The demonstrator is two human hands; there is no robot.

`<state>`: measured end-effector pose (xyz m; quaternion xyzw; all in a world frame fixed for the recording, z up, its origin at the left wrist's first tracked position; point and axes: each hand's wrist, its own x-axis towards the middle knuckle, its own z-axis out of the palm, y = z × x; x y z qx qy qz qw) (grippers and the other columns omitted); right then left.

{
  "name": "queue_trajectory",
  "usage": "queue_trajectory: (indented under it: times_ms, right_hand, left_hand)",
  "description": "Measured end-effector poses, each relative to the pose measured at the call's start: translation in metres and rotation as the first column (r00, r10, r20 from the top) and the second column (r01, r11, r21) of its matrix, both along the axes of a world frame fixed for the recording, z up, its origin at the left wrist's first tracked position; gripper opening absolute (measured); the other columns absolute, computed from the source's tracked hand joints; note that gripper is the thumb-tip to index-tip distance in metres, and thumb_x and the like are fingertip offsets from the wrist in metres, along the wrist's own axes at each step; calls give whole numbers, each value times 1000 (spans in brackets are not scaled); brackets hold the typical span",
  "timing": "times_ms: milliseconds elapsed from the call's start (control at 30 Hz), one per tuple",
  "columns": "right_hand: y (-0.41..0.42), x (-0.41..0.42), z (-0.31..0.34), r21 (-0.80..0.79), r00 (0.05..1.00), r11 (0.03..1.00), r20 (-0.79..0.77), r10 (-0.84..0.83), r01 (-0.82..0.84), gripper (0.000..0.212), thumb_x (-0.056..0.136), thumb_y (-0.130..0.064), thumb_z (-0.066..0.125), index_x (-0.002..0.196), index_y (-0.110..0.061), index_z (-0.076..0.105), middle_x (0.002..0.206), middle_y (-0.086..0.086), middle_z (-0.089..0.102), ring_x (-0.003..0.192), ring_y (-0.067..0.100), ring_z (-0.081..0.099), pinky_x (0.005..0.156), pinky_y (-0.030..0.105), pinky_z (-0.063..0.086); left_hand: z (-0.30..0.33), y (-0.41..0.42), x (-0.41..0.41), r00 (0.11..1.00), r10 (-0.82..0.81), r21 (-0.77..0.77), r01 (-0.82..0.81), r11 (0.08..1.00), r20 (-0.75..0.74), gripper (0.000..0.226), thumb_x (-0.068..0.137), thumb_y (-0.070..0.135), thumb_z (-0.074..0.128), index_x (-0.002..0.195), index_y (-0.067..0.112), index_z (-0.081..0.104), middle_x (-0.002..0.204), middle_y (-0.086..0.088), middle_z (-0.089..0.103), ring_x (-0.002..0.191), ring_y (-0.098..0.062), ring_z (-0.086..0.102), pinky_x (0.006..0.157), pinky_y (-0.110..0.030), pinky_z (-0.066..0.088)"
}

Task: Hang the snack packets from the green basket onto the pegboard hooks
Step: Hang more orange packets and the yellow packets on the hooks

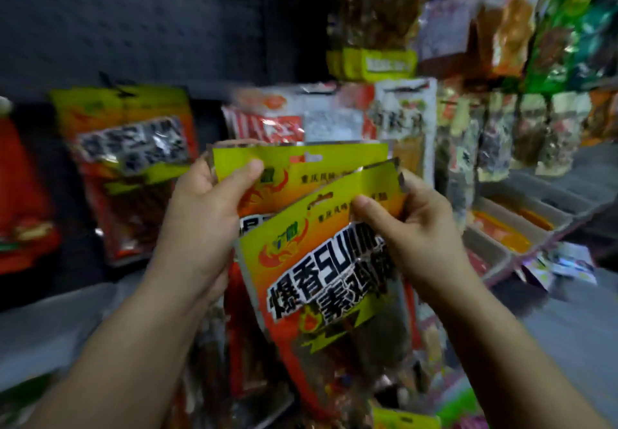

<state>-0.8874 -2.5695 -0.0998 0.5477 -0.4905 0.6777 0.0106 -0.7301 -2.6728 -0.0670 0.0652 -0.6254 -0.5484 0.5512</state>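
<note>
Two yellow-and-orange snack packets are held up before the dark pegboard (140, 20). My left hand (207, 201) grips the rear packet (301, 167) by its top left corner, thumb on the front. My right hand (411, 228) pinches the top edge of the front packet (317, 278), which is tilted and overlaps the rear one. A matching packet (130, 167) hangs on the pegboard to the left. More packets lie below between my forearms, and a bright green patch (465, 405), perhaps the basket, shows at the bottom right. The view is blurred.
Many other snack packets hang on hooks at the upper right (378, 20) and in a row at the right (495, 127). A red packet (20, 201) hangs at the far left. Grey trays with orange goods (515, 228) sit on a shelf at the right.
</note>
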Motion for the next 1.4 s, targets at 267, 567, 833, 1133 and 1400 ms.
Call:
queue_trajectory:
  times_ms: [267, 567, 833, 1133, 1400]
  right_hand:
    - [-72, 75, 27, -84, 991, 994, -119, 65, -76, 7, 88, -5, 63, 82, -7, 61, 74, 25, 61, 63, 39, 58, 56, 44, 50]
    - [-95, 109, 56, -223, 989, 968, -117, 90, -114, 18, 90, -3, 59, 86, -21, 62, 78, -6, 68, 64, -1, 62, 60, 9, 46]
    - [-111, 98, 57, -163, 998, 987, -67, -9, -2, 15, 90, -5, 60, 82, -18, 60, 68, 2, 63, 57, 9, 56, 53, 13, 43]
    - [-135, 84, 47, -96, 999, 995, -35, 11, -15, 15, 90, -11, 61, 79, -21, 62, 76, 11, 65, 70, 33, 60, 61, 38, 50]
    - [-168, 82, 43, -43, 1000, 999, -9, -1, 1, 13, 90, -12, 61, 82, -22, 63, 80, 18, 67, 72, 35, 63, 66, 38, 53]
  left_hand:
    - [41, -44, 102, 803, 579, -447, -469, 761, 143, 34, 59, 42, 81, 90, 42, 67, 88, 22, 70, 76, 1, 66, 70, -30, 54]
    - [74, -67, 121, 799, 597, -449, -508, 735, 75, 16, 75, 27, 76, 68, 33, 64, 62, 25, 65, 55, 7, 57, 54, -12, 45]
    - [77, -87, 98, 841, 529, -415, -444, 794, 114, 14, 82, 20, 71, 76, 31, 65, 74, 13, 65, 70, -5, 59, 72, -29, 50]
    - [59, -110, 94, 859, 499, -310, -447, 839, 113, 14, 83, 18, 69, 79, 31, 67, 87, 8, 69, 84, -16, 67, 87, -45, 54]
    - [34, -155, 109, 862, 477, -177, -449, 876, 173, 12, 86, 11, 65, 87, 23, 64, 85, 9, 73, 79, 0, 69, 67, -17, 55]
